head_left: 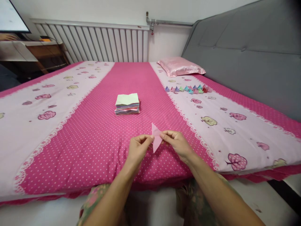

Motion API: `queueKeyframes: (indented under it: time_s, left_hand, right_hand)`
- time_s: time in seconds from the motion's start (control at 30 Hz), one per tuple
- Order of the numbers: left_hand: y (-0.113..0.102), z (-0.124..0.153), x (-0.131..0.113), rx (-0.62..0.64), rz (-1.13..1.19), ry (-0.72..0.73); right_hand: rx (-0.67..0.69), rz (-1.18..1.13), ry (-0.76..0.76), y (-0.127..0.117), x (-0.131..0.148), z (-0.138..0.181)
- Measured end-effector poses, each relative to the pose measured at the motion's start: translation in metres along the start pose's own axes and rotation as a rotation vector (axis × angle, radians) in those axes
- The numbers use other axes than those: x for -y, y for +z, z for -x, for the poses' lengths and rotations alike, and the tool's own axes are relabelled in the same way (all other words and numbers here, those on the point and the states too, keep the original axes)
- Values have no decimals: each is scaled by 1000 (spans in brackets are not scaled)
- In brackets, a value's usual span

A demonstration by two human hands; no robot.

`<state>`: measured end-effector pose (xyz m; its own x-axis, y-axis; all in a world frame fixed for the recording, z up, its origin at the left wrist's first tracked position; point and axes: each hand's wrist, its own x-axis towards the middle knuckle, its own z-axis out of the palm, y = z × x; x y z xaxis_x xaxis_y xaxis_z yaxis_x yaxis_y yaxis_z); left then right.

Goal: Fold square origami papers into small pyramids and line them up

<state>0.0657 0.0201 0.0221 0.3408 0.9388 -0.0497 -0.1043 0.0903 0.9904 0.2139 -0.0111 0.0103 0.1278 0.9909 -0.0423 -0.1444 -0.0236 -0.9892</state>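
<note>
With thumbs and fingers of our left hand (139,147) and right hand (176,142), we pinch a pink paper (157,132), seemingly half-folded, over the bed (101,150)'s near edge, colourful folded pieces (187,88) apparently finished, a sheet stack (127,99) left.

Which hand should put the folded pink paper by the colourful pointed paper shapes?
Probably the right hand: it and the left hand pinch the folded pink paper, but the colourful pointed paper shapes lie nearer the right.

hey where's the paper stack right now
In the head view, the paper stack is on the bed, slightly left of centre, beyond the left hand.
</note>
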Motion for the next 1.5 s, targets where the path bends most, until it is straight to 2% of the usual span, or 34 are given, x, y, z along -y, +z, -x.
queueKeyframes:
  time_s: [0.5, 0.73, 0.93, 1.2, 1.5]
  left_hand:
    - [0, 0, -3, -9, 76, -55]
    - [-1, 0, -2, 7, 109, -74]
    - [-1, 0, 0, -43, 112, -72]
    - [-2, -1, 0, 1, 136, -82]
    - [-2, 0, -1, -31, 130, -69]
  right_hand:
    - [72, -49, 87, 1, -6, -1]
    - [80, -46, 94, 1, -7, 0]
    - [71, -42, 92, 1, -8, -2]
    - [72, -44, 98, 2, -6, -1]
    - [93, -34, 104, 1, -7, 0]
